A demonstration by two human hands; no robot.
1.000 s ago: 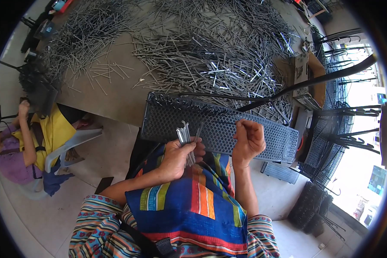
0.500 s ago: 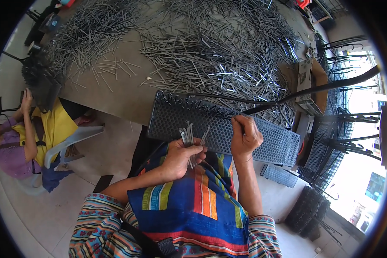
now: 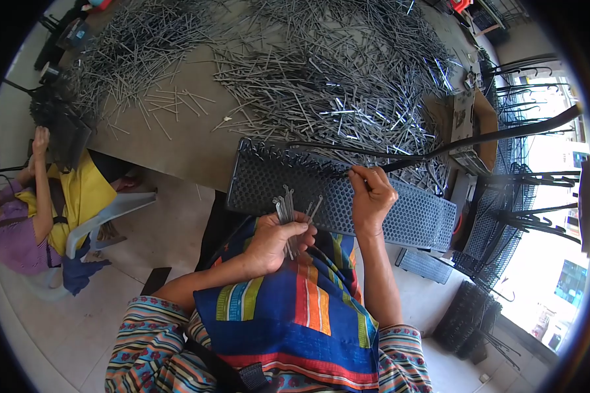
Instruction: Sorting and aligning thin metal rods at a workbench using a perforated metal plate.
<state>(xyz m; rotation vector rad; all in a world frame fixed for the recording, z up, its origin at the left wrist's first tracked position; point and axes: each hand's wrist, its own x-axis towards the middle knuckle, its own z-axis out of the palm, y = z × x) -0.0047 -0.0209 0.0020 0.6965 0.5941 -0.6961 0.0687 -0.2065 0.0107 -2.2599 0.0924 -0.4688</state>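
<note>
In my left hand [image 3: 278, 239] is a small bundle of thin grey metal strips [image 3: 286, 204] with looped ends, fanned upward, one strip standing apart at the fingertips. My right hand [image 3: 375, 198] is closed in a pinch above a long dark perforated metal rack [image 3: 400, 215]. Its fingertips touch or nearly touch the end of a row of small black hooked pieces [image 3: 288, 157] along the rack's far edge. Whatever those fingers grip is too small to make out. The rack lies slanted in front of me, over the table's near edge, with a dark curved bar [image 3: 498, 134] running behind it.
Heaps of loose metal strips [image 3: 354, 85] cover much of the table [image 3: 157, 141]. A worn cardboard box [image 3: 482, 131] stands at the right, beside hanging hooked racks [image 3: 537, 223]. Below them are a dark bristly bundle [image 3: 465, 321] and another perforated plate [image 3: 425, 266]. At left, a co-worker [image 3: 26, 223] sits in a chair.
My right hand has shifted slightly left and up along the row of hooked pieces. My left hand stays nearly still with its strips. The co-worker's raised hand has moved a little.
</note>
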